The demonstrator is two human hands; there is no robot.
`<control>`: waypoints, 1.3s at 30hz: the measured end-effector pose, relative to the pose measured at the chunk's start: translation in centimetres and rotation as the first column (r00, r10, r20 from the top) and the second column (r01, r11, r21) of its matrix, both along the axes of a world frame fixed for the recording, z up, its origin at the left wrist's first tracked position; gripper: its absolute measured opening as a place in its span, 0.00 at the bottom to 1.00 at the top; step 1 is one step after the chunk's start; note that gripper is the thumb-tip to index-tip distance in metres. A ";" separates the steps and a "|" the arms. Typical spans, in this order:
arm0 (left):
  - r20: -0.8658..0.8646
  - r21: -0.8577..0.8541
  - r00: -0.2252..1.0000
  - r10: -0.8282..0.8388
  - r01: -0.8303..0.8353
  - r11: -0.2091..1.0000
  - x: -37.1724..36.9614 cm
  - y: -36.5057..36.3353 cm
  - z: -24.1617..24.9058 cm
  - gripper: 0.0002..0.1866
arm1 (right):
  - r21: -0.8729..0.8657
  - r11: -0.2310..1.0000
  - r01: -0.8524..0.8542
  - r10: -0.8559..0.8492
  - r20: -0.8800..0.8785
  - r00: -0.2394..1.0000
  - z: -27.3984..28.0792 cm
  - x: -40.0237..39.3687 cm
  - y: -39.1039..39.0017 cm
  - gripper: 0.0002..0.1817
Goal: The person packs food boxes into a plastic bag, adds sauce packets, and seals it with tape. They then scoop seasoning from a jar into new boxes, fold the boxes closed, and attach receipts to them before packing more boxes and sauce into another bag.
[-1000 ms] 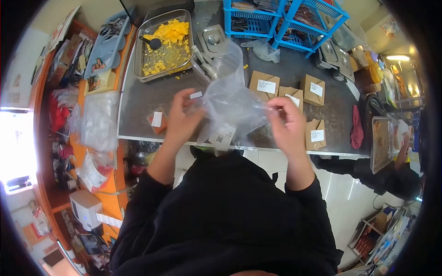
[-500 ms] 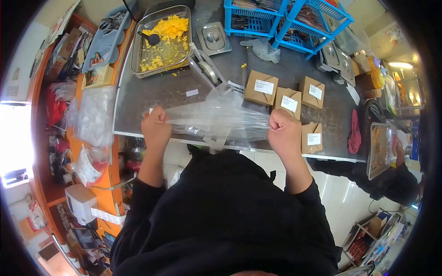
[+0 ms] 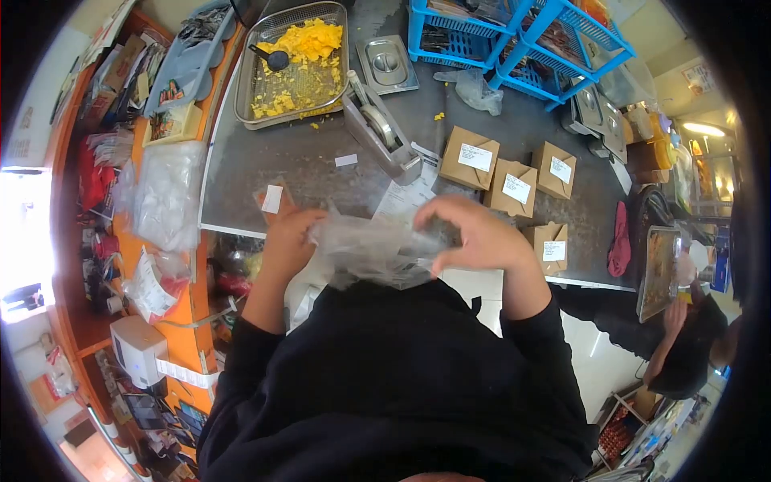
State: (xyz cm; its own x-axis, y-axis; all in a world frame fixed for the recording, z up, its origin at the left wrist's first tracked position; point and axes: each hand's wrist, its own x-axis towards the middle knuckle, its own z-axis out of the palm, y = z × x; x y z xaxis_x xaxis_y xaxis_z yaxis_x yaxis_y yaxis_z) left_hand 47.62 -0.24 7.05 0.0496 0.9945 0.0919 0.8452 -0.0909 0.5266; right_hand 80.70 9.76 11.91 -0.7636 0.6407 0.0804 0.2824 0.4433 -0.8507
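A crumpled clear plastic bag [image 3: 373, 247] hangs between my hands at the table's front edge. My left hand [image 3: 295, 241] is closed on the bag's left side. At the bag's right side, my right hand [image 3: 475, 234] has its thumb and fingers spread apart. Behind my left hand lies a small packet with a white label [image 3: 272, 198]. A printed paper [image 3: 401, 199] lies behind the bag, beside a tape dispenser [image 3: 380, 132]. Several labelled brown boxes [image 3: 514, 188] stand to the right, the front one [image 3: 548, 246] near my right hand.
A metal tray [image 3: 292, 64] of yellow food and a lidded steel container [image 3: 388, 64] sit at the back. Blue racks [image 3: 514, 44] stand behind the boxes. A pink cloth [image 3: 619, 241] lies at the right edge. Another person [image 3: 683, 341] is beside a tray [image 3: 660, 273] at far right.
The bag, stretched between both fists before, is now bunched up and nearer my body. My right hand has opened and moved left. The labelled packet behind my left hand now shows more fully.
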 end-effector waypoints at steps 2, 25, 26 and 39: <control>0.219 -0.137 0.966 0.140 -0.112 0.984 -1.3 -0.2 -1.7 0.21 | 0.220 0.956 0.192 -0.257 0.320 0.912 -2.3 0.6 1.2 0.39; 0.863 -0.487 -0.051 0.502 -0.346 0.802 -3.2 3.4 0.1 0.12 | 0.441 0.891 0.105 -0.418 0.709 0.568 -6.1 0.4 8.9 0.61; 0.859 -0.504 -0.083 0.505 -0.307 0.807 -2.8 3.7 0.0 0.13 | 0.377 0.921 0.101 -0.364 0.736 0.571 -6.0 0.3 9.4 0.60; 0.798 -0.595 -0.050 0.601 -0.225 0.771 -1.8 3.0 -8.9 0.15 | 0.390 0.896 0.213 -0.208 -0.055 0.976 4.7 -6.7 7.0 0.59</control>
